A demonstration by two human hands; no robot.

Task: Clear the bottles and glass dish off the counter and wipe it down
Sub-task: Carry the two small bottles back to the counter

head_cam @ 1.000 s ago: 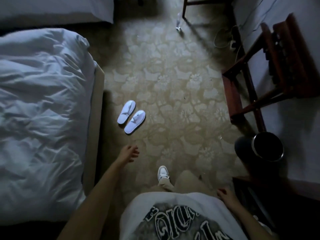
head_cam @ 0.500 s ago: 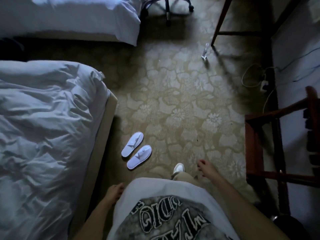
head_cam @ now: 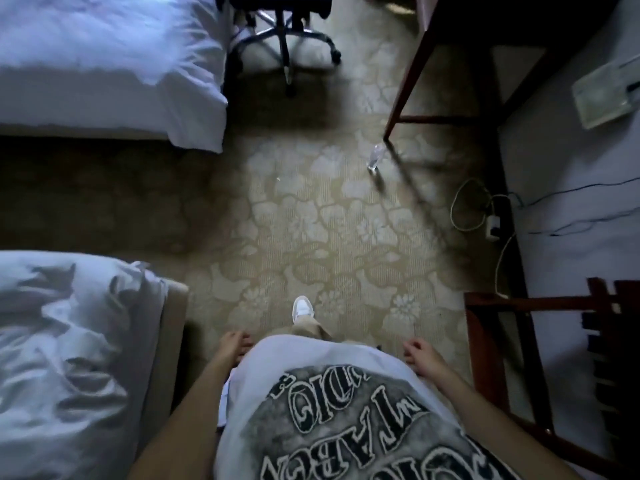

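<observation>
I am walking across a patterned beige carpet between beds and wooden furniture. A clear plastic bottle [head_cam: 375, 156] stands upright on the carpet beside a desk leg [head_cam: 403, 95], far ahead of me. My left hand [head_cam: 231, 348] hangs at my left hip with loosely curled fingers and holds nothing. My right hand [head_cam: 419, 355] hangs by my right hip, also empty with relaxed fingers. No counter or glass dish is in view.
A bed with a rumpled white duvet [head_cam: 65, 358] is at my left, and a second bed [head_cam: 104, 64] lies ahead left. An office chair base [head_cam: 287, 43] stands ahead. A wooden rack [head_cam: 512, 358] is at my right. Cables and a plug [head_cam: 491, 223] lie along the wall.
I have walked forward: the white slippers have passed out of view, the bottle and office chair are closer. My right hand swung back to my hip.
</observation>
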